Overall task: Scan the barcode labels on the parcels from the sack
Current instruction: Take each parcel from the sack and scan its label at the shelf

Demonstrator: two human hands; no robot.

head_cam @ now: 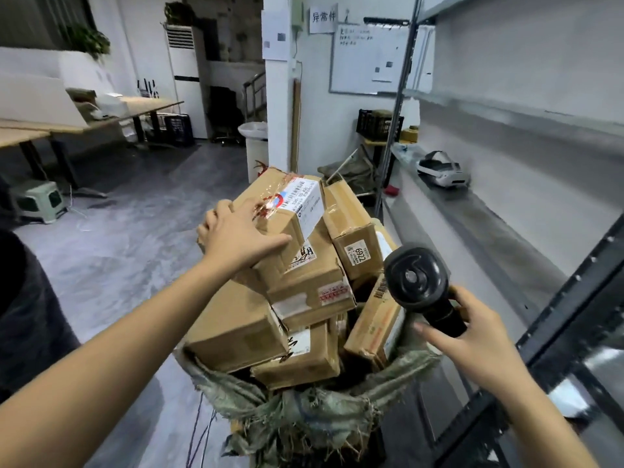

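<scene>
A worn green-grey woven sack point(304, 410) stands open in front of me, piled with several brown cardboard parcels. The top parcel point(287, 211) lies tilted and carries a white barcode label point(304, 201) on its upper face. My left hand point(236, 234) grips this parcel's near left corner, thumb along its side. My right hand point(472, 336) holds the handle of a black barcode scanner point(417, 282), whose head sits right of the pile, facing away from me toward the parcels. Another parcel point(354, 241) shows a small label reading 6922.
Grey metal shelving point(506, 204) runs along the right, with a white headset point(442, 170) on one shelf. A white pillar and whiteboard point(368, 59) stand behind the sack. Wooden tables point(67, 126) and a green stool point(40, 201) sit at the left across grey floor.
</scene>
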